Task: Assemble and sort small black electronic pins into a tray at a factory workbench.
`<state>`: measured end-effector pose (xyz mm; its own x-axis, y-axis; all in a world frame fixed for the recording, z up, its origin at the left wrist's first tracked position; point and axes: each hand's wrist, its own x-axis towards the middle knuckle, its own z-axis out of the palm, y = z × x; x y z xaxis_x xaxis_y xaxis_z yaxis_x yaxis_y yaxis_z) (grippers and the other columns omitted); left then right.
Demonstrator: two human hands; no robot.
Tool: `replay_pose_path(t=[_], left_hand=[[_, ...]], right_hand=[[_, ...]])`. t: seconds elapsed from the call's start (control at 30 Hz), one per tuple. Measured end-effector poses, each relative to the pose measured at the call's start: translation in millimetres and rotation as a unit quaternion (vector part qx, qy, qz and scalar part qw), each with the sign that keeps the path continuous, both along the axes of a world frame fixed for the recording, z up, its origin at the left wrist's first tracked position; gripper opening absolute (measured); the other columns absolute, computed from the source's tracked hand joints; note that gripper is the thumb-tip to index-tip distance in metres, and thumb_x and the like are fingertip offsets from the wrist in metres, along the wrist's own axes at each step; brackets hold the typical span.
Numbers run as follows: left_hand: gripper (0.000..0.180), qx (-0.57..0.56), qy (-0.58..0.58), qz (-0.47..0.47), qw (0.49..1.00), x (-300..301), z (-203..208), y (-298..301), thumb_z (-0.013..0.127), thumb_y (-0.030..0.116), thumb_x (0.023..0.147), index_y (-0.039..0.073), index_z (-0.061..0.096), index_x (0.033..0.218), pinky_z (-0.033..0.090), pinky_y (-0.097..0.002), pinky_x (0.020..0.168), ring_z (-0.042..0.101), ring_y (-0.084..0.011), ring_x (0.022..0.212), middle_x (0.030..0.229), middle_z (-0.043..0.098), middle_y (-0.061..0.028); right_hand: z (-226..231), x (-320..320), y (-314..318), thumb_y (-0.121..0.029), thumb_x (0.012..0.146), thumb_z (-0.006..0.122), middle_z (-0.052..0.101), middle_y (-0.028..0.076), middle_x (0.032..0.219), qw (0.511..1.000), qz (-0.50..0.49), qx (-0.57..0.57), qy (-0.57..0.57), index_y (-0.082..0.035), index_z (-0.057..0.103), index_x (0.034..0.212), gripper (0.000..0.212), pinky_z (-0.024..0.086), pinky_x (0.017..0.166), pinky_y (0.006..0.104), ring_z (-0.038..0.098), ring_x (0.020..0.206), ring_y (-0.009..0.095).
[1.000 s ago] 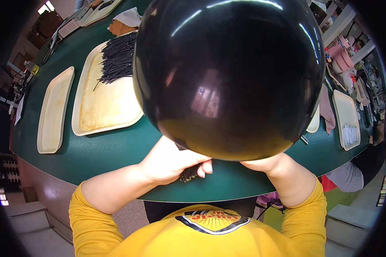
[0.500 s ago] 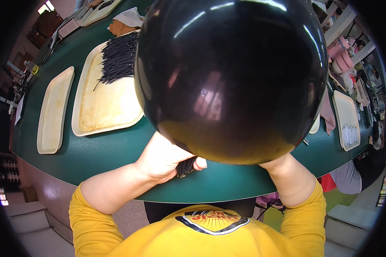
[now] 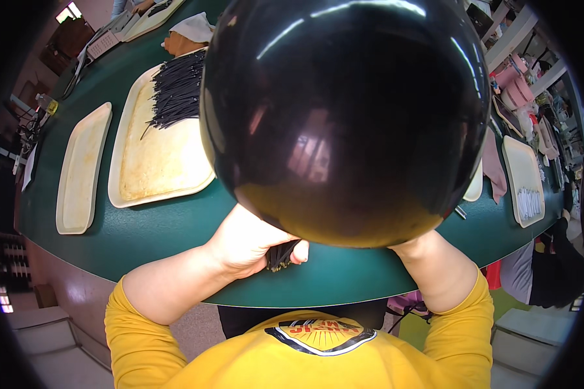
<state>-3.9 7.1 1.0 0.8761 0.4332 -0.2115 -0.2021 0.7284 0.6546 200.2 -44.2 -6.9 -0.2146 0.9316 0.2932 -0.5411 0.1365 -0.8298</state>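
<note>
Seated-worker view of a green tabletop [image 3: 159, 235], partly hidden by a glossy black dome [image 3: 344, 123]. The left hand [image 3: 246, 243] is closed around a bundle of thin black wires [image 3: 279, 257], whose pale-tipped cut ends emerge below the grip, near the tabletop's front edge. The bundle's visible length runs roughly toward the worker's body (its far end is lost behind the dome). The bundle thus lies within the left hand and to the left of the right hand [image 3: 414, 245], the left being plainly the nearer. The left forearm slants inward from the lower left, with one fingertip showing on the bundle's right side. The right forearm rises from the lower right and leans inward; its fingers are hidden by the dome, so whether they are open or holding anything cannot be told. Ahead and to the left of the left hand, a large cream tray [image 3: 159, 178] bears a pile of black wires [image 3: 176, 91] lying mostly crosswise. A narrower cream tray [image 3: 82, 174] stands farther left.
</note>
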Motion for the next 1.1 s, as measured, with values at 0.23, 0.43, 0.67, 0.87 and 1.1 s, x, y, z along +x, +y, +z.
replay_pose_path(t=[0.23,0.43,0.67,0.87,1.1], left_hand=[[0.018,-0.077,-0.046,-0.120,0.989,0.0,9.6,1.6,0.059,0.009,0.081,-0.002,0.054,0.095,0.040,-0.0262,0.047,0.049,-0.0149,0.052,0.067,0.052,-0.0093],[0.022,0.044,0.076,0.049,0.995,-1.3,10.9,-9.1,0.061,0.017,0.078,-0.003,0.053,0.084,0.045,-0.0269,0.045,0.053,-0.0161,0.054,0.065,0.054,-0.0090],[0.020,0.102,0.110,0.053,0.987,-3.8,-4.4,-1.7,0.066,0.011,0.075,0.006,0.049,0.082,0.045,-0.0238,0.043,0.054,-0.0141,0.048,0.067,0.055,-0.0060],[0.022,0.102,0.112,0.075,0.986,-2.4,-6.7,0.1,0.067,0.015,0.076,0.011,0.049,0.086,0.043,-0.0194,0.042,0.051,-0.0080,0.049,0.066,0.054,0.0000],[0.019,0.094,0.088,0.064,0.990,-11.3,-14.7,5.9,0.060,0.022,0.082,0.009,0.049,0.090,0.034,-0.0183,0.040,0.045,-0.0044,0.048,0.071,0.050,0.0019]], right_hand=[[32.2,-19.1,-14.2,-0.015,0.077,0.065,0.057,0.004,0.075,0.984,-0.023,-0.056,-0.170,0.002,0.057,0.089,0.022,0.042,0.062,0.0229,0.049,0.069,0.007],[36.1,-26.5,-11.6,-0.018,0.076,0.068,0.058,0.004,0.072,0.970,-0.102,-0.050,-0.214,0.003,0.058,0.090,0.026,0.042,0.056,0.0215,0.048,0.064,0.005],[33.1,-24.5,-15.1,-0.008,0.078,0.058,0.056,0.005,0.076,0.941,-0.202,0.019,-0.271,0.001,0.056,0.091,0.016,0.041,0.056,0.0235,0.049,0.060,0.010],[24.8,-28.3,-12.0,-0.008,0.078,0.056,0.056,0.012,0.080,0.874,-0.288,0.191,-0.341,0.002,0.057,0.101,0.025,0.045,0.062,0.0312,0.057,0.069,0.024],[25.5,-20.0,-10.4,-0.007,0.082,0.052,0.058,0.006,0.077,0.989,-0.116,-0.083,-0.048,0.002,0.053,0.103,0.023,0.044,0.064,0.0236,0.053,0.062,0.010]])
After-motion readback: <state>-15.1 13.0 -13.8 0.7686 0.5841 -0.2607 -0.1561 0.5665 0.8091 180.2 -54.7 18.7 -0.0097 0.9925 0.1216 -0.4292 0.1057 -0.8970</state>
